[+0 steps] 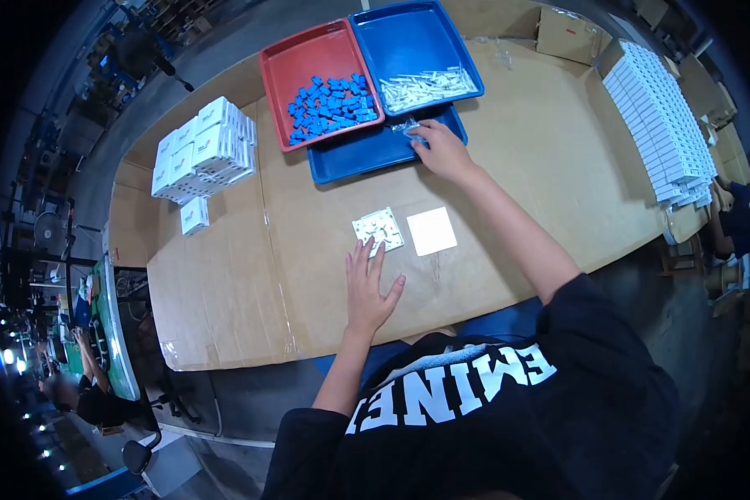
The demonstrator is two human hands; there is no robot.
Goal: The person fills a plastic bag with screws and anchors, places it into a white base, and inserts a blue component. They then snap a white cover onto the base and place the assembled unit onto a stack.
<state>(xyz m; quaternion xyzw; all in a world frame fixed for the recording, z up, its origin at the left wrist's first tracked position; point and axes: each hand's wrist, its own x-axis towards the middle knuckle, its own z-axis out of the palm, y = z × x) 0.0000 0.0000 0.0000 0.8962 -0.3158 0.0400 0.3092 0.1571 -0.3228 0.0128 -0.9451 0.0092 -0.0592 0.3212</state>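
My left hand (370,292) is open, its fingers stretched out and the fingertips at the lower edge of a white plastic plate with raised details (378,227). Just right of that plate lies a plain white square (432,231). My right hand (443,153) reaches into the lower blue tray (333,167), thumb and index finger apart, beside some small shiny pieces (406,127). Those pieces are too small to name, and the hand partly covers them.
A red tray (308,50) holds many blue parts (332,108); an upper blue tray (404,42) holds slim whitish pieces (427,88). White boxes (200,154) are stacked at left, with stacked white plates (658,125) at right. Another person (100,400) sits far left.
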